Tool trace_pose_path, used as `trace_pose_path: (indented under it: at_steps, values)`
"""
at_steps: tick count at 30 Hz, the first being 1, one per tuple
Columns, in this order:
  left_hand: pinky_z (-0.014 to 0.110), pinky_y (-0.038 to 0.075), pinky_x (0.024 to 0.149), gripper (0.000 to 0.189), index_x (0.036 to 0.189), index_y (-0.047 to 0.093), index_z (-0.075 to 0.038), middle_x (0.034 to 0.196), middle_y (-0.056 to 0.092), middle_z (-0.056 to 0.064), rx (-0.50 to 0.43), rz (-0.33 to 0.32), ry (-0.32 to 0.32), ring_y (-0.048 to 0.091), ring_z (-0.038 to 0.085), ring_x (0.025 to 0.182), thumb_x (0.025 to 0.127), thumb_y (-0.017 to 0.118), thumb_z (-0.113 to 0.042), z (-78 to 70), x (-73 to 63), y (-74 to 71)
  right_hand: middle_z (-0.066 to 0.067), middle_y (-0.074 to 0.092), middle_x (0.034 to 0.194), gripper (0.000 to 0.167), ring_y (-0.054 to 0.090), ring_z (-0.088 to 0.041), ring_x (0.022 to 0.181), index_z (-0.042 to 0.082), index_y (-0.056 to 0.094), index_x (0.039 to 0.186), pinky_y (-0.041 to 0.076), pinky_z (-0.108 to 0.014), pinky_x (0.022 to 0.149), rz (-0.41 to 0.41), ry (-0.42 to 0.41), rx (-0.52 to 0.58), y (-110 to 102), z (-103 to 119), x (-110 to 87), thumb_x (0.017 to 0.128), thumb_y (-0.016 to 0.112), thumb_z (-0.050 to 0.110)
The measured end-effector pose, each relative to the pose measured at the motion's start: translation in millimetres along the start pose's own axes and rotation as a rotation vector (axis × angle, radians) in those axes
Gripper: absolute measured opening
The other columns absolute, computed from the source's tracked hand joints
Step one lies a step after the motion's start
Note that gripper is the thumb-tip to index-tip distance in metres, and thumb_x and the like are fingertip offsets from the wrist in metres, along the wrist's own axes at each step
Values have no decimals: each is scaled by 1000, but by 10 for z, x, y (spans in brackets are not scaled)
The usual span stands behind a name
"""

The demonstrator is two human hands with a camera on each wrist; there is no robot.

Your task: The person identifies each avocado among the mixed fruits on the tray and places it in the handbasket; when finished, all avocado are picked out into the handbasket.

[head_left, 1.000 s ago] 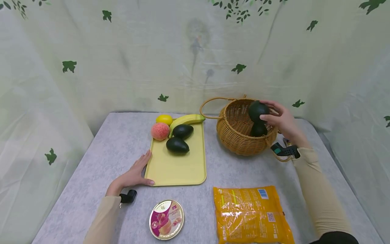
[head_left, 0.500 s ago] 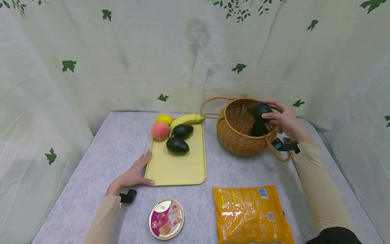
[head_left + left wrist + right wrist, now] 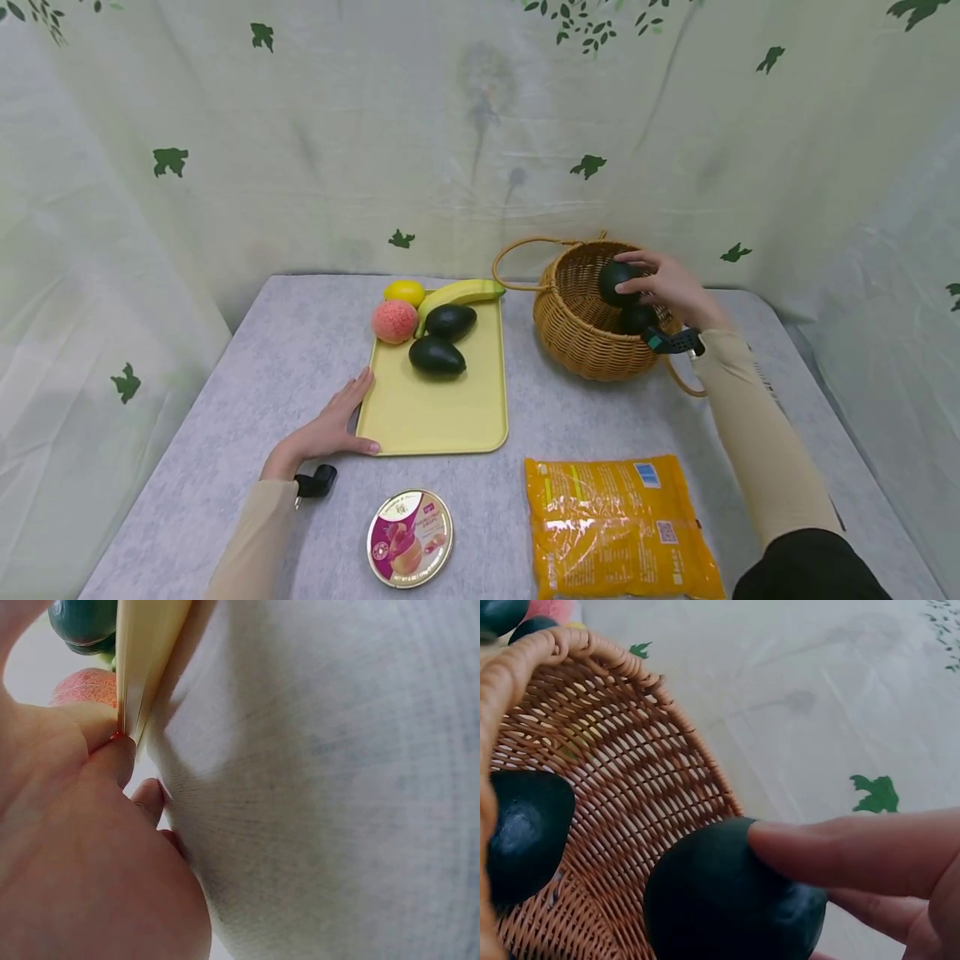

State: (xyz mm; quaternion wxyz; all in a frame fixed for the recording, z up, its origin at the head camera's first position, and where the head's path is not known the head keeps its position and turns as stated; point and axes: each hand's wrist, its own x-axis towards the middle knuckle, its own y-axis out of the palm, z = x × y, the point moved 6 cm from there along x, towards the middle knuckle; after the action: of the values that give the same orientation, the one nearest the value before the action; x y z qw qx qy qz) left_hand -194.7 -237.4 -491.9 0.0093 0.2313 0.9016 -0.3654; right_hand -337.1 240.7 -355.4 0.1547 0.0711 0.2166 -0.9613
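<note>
Over the mouth of the wicker basket (image 3: 592,354), my right hand (image 3: 667,287) pinches a dark green avocado (image 3: 617,282); the right wrist view shows thumb and fingers on this avocado (image 3: 727,892). A second avocado (image 3: 529,832) lies inside the basket, partly hidden in the head view. My left hand (image 3: 322,429) rests at the left edge of the yellow tray (image 3: 435,421), fingers extended along the rim and thumb by the near corner. On the tray are two avocados (image 3: 437,357), a lemon (image 3: 405,292), a peach (image 3: 394,322) and a banana (image 3: 465,292).
A round tin (image 3: 410,539) with a fruit label stands near the front. To its right lies an orange plastic pack (image 3: 618,529). Looped handles (image 3: 517,250) stick out from the basket's sides. A leaf-patterned curtain (image 3: 337,167) hangs behind the table.
My right hand, with the avocado, shifts slightly right, then back left and a little deeper over the basket. The left hand and the tray stay put.
</note>
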Motion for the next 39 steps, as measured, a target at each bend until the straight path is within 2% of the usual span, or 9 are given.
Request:
trace_pose_path:
  at_steps: [6,13,16,20,22,25,29,34,39]
  values:
    - [64,2,108,118,152,3,1,158,-4,18,-2,-2,0,-8,42,142,73,83,-32,0,-3,-2,-24,23,151,55,39,-42,125,1,35,145,37,-57,100,30,36,2,96,36,101,95,58,6]
    - [64,2,108,118,152,3,1,158,-3,18,-1,-4,3,-7,42,142,73,84,-33,5,-8,2,-27,27,148,49,37,-42,127,-2,35,144,34,-58,102,25,28,-67,124,75,93,98,52,5]
    - [65,2,107,118,152,3,1,158,-3,18,-1,-5,10,-7,42,141,72,84,-32,1,-7,-1,-25,29,147,47,41,-35,126,-2,34,144,35,-52,103,17,-16,33,125,110,74,100,49,7]
    - [65,2,107,118,152,3,1,158,-3,18,-6,-8,18,-7,43,141,72,84,-31,0,-5,-6,-19,37,143,44,51,-22,118,0,36,143,37,-44,104,21,-85,266,163,180,36,101,48,9]
    - [65,2,107,118,152,3,1,159,-3,18,-7,-8,16,-7,43,141,72,84,-32,7,-3,-6,-16,41,139,43,54,-20,116,1,39,141,38,-44,104,43,-128,358,215,233,13,100,50,10]
    - [64,2,107,119,152,3,1,159,-3,18,-7,-10,12,-7,43,141,72,84,-32,18,-1,-3,-14,46,135,44,53,-25,119,1,41,140,38,-43,103,98,-186,458,332,323,-21,99,53,10]
    - [64,2,107,118,152,3,1,159,-3,18,-3,-9,10,-7,43,141,72,84,-32,20,-1,1,-19,43,138,46,46,-33,125,0,39,142,39,-42,103,167,-235,493,545,439,-53,99,53,9]
    - [65,2,107,118,152,3,1,159,-3,18,-4,-2,2,-8,42,141,73,84,-33,20,-4,7,-22,40,141,42,42,-40,126,3,43,139,37,-48,103,231,-285,448,853,585,-62,98,53,8]
    - [64,2,108,118,152,3,2,158,-3,19,-3,-7,11,-7,43,141,72,84,-32,14,1,2,-19,44,139,44,45,-40,124,1,43,138,41,-45,100,306,-327,397,1187,685,0,96,55,6]
